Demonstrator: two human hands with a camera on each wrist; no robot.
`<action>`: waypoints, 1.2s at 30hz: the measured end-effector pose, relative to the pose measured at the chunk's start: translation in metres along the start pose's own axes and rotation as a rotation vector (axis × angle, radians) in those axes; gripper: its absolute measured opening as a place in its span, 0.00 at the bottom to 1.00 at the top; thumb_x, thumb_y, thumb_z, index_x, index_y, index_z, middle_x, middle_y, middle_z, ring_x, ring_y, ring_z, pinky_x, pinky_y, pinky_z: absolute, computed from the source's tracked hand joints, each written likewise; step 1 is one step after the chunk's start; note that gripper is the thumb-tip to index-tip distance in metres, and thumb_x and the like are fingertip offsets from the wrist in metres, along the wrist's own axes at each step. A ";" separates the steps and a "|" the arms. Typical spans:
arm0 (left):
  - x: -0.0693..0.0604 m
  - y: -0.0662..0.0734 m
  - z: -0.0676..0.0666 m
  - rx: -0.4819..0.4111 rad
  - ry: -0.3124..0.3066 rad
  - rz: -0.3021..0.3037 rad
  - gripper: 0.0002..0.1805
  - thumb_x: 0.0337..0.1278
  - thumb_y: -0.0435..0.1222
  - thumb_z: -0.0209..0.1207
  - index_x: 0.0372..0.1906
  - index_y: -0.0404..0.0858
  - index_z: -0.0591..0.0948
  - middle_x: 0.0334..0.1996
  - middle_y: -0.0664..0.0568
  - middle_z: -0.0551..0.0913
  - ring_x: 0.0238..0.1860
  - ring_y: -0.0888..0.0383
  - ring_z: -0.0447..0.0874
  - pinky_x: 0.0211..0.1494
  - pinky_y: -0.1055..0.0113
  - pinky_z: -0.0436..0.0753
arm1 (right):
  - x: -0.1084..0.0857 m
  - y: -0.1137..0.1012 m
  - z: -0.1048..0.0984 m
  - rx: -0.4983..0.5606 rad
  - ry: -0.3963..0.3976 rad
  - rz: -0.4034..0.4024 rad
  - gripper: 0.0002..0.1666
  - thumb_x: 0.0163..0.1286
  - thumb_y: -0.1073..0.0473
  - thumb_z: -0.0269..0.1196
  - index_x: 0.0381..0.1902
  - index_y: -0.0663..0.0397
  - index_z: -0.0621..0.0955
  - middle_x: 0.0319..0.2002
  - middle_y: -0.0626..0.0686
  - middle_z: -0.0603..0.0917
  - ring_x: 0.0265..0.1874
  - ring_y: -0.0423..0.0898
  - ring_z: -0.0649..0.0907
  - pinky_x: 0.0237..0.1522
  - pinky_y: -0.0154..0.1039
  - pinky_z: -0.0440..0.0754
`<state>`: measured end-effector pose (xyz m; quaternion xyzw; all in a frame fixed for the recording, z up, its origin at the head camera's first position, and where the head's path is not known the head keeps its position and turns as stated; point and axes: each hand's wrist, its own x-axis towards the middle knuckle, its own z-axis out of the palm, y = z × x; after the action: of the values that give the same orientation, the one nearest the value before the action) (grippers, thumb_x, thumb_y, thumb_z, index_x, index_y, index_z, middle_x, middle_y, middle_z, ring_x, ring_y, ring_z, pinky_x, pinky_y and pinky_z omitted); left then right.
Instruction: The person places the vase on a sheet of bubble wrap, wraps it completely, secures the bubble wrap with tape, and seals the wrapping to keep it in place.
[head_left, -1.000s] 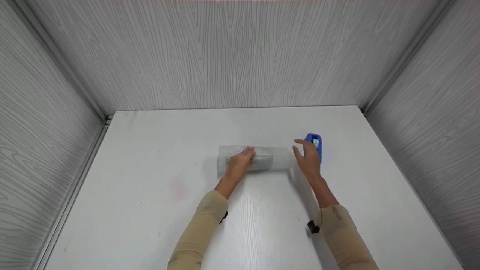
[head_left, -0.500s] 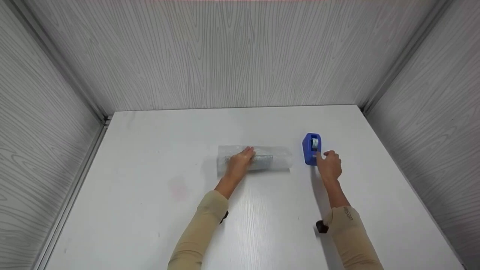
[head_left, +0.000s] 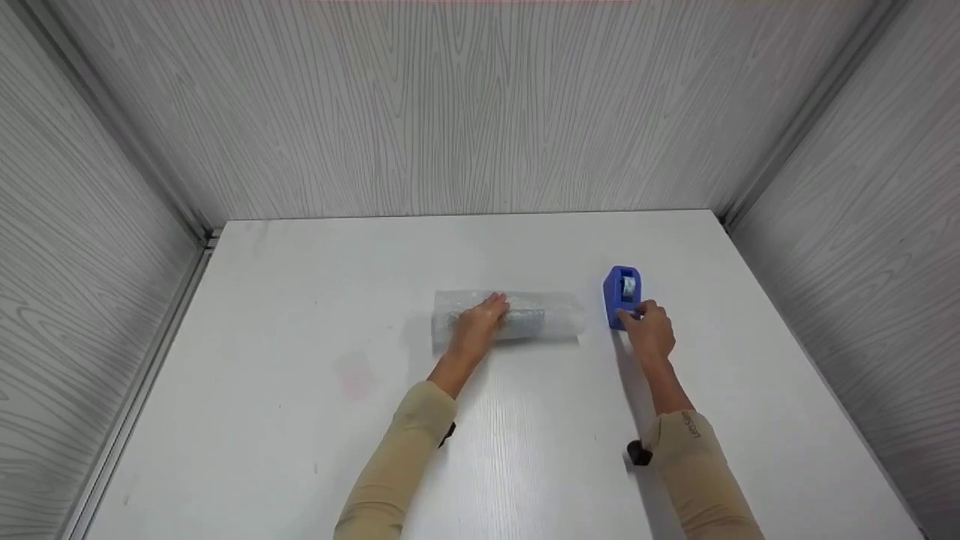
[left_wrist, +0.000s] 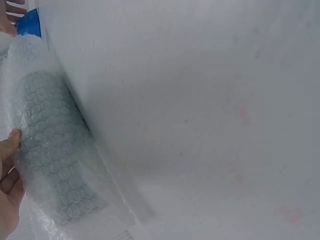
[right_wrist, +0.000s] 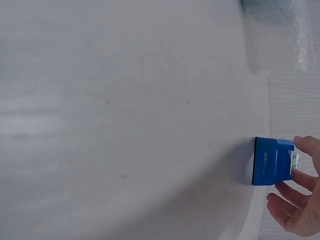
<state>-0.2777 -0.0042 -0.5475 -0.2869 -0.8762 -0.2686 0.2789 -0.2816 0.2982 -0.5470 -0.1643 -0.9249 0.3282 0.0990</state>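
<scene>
A dark cylindrical item shows through the clear bubble wrap (head_left: pixel 559 319) rolled around it, lying crosswise on the table. My left hand (head_left: pixel 475 330) holds this roll from above near its middle; in the left wrist view its thumb and fingers bend against the wrap (left_wrist: pixel 55 130). Right of the roll stands a blue tape dispenser (head_left: pixel 611 296). My right hand (head_left: pixel 651 331) is at the dispenser's near end. In the right wrist view the thumb and a finger flank the cutter of the dispenser (right_wrist: pixel 266 162), pinching the short tape end (right_wrist: pixel 295 161) there.
The white table (head_left: pixel 300 300) is enclosed by grey wood-grain panels at the back (head_left: pixel 465 112) and both sides. The bubble wrap's right end lies a short way left of the dispenser.
My right hand has moved from the roll's right end, past the dispenser, to its near end, and its thumb and finger have closed in. The left hand stays on the roll.
</scene>
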 end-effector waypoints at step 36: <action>0.000 0.001 -0.001 0.009 -0.002 -0.008 0.11 0.48 0.28 0.63 0.39 0.31 0.82 0.45 0.41 0.81 0.48 0.49 0.79 0.48 0.61 0.78 | 0.006 -0.020 0.013 -0.103 0.160 -0.094 0.12 0.57 0.66 0.61 0.38 0.70 0.79 0.38 0.65 0.75 0.43 0.61 0.73 0.47 0.54 0.69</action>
<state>-0.2769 -0.0038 -0.5465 -0.2826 -0.8787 -0.2654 0.2784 -0.2961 0.2781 -0.5439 -0.1514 -0.9364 0.2610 0.1792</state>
